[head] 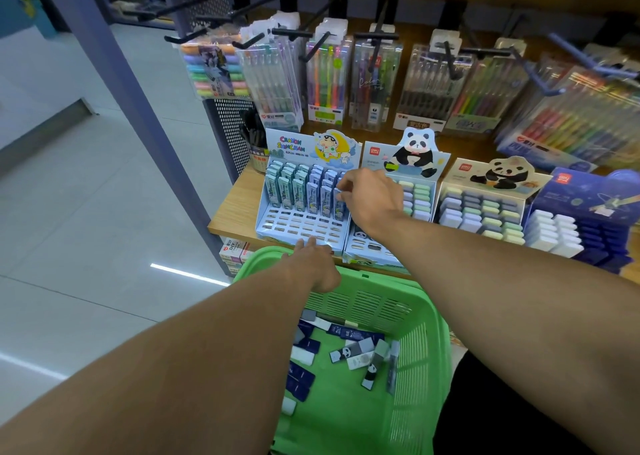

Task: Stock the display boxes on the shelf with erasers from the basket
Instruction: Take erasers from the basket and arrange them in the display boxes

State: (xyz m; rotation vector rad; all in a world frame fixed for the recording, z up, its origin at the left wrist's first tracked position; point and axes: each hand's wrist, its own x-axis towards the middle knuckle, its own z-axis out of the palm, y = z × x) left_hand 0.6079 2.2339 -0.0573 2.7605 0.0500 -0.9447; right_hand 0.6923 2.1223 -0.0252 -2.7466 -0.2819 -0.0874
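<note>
A green plastic basket (pixel 429 302) sits low in front of me, with several loose erasers (pixel 353 350) in dark blue, white and panda wrappers on its floor. On the wooden shelf stands the light blue Crayon Shinchan display box (pixel 298 222); its back rows hold upright erasers and its front slots are bare. My right hand (pixel 370 198) reaches over the box's right side and pinches an eraser (pixel 340 205) in the last column. My left hand (pixel 311 264) lies at the basket's far rim, fingers stretched out to the box's front edge.
Right of it stand a panda display box (pixel 420 164), a second panda box (pixel 485 209) of pastel erasers and a dark blue box (pixel 588 219). Pen packs (pixel 325 84) hang on black hooks above. A grey post (pixel 138 108) and tiled floor lie left.
</note>
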